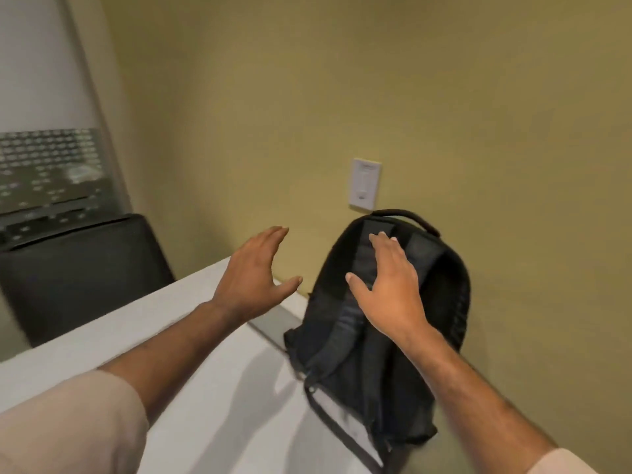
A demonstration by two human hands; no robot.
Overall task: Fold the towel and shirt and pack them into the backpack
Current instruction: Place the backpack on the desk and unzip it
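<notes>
A black backpack (441, 302) stands upright on the white table (191, 354), leaning against the yellow wall with its shoulder straps facing me. My right hand (390, 285) is spread flat over the upper part of the straps, fingers apart, not gripping. My left hand (253, 271) hovers open to the left of the backpack, above the table's far edge, holding nothing. No towel or shirt is in view.
A dark chair (78, 275) stands behind the table at the left. A white wall plate (366, 184) sits on the wall just above the backpack's handle. A frosted patterned glass panel (48, 172) is at the far left.
</notes>
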